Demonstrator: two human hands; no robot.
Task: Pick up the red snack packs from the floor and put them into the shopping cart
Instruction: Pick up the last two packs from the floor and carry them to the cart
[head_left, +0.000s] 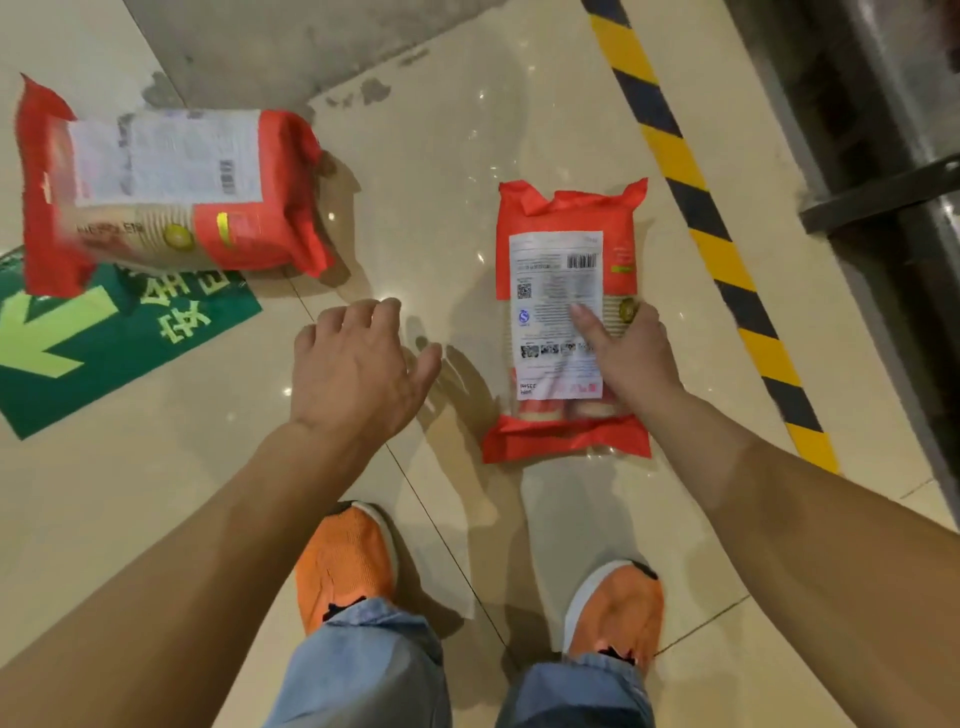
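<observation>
Orange shoes (345, 556) stand just short of the near snack pack (558, 270); right hand (631, 358) grips its right edge, left hand (353, 369) spread wide beside it.

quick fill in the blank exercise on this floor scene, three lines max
1. The right hand grips the nearer red plastic snack pack, thumb on its ___ label.
2. The open left hand holds ___.
3. The farther red plastic snack pack lies by a ___ floor sign with an arrow.
Missing: white; nothing; green.
</observation>
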